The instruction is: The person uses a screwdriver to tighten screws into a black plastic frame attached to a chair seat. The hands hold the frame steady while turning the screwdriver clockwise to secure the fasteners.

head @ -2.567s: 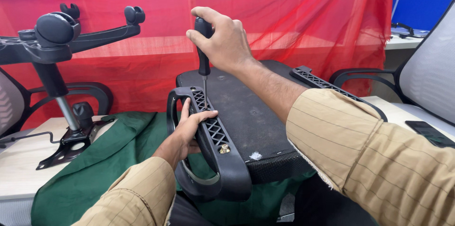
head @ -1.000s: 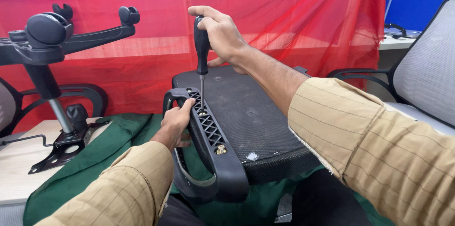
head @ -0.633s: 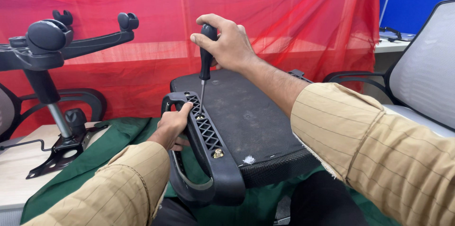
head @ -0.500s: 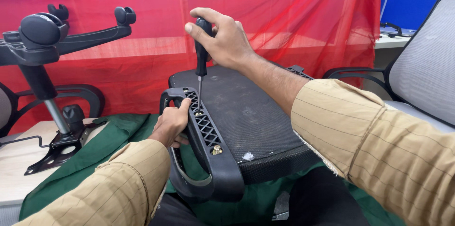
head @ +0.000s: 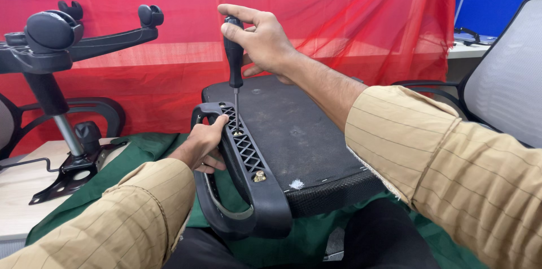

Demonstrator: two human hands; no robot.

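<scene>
Your right hand [head: 262, 40] has its fingers clamped on the screwdriver [head: 234, 60], which stands upright, tip on the screw at 6 o'clock below. Your left hand [head: 204, 145] grips the black armrest [head: 248, 162] on the seat base [head: 293, 128], at 7 o'clock from that screw.

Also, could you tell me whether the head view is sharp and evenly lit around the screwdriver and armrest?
Head view: the screwdriver and armrest are sharp, in soft even light without hard shadows; the screw shows a small glint; the near sleeves are slightly soft and stretched towards the edges.
</scene>
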